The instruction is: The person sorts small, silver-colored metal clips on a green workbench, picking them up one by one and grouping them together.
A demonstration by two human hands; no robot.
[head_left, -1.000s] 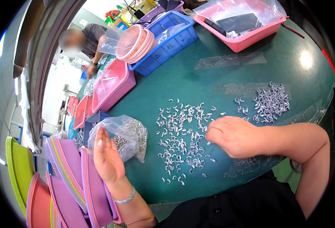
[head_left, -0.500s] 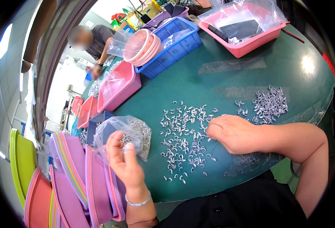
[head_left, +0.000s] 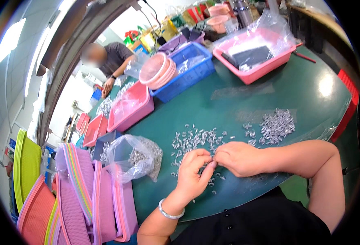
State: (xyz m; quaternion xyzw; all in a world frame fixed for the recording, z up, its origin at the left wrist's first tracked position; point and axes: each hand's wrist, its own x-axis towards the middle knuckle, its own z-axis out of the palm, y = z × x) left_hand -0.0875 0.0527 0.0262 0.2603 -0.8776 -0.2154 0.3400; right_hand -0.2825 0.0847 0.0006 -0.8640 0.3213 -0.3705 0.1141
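Note:
My left hand [head_left: 194,173] and my right hand [head_left: 241,159] meet fingertip to fingertip low over the green table [head_left: 184,108]. Both are closed in a pinch; whatever lies between the fingertips is too small and covered to make out. Under and beyond them spread many loose, small, curved silvery metal pieces [head_left: 194,138], some hidden by my hands. To the right of these, past my right hand, is a denser pile [head_left: 278,127] of similar pieces. A clear plastic bag [head_left: 150,157] holding more small metal bits lies left of my left hand.
Stacked purple baskets [head_left: 104,204] and a green basket [head_left: 27,167] stand at the table's left edge. Farther back are a pink bin [head_left: 133,112], a blue crate [head_left: 184,77] with pink bowls [head_left: 157,71], and a pink tray [head_left: 253,75]. Another person [head_left: 116,57] works at the far left.
My left hand has moved right, from beside the bag to my right hand, and its spread fingers have closed. My right hand has shifted slightly left. The whole view has tilted a little.

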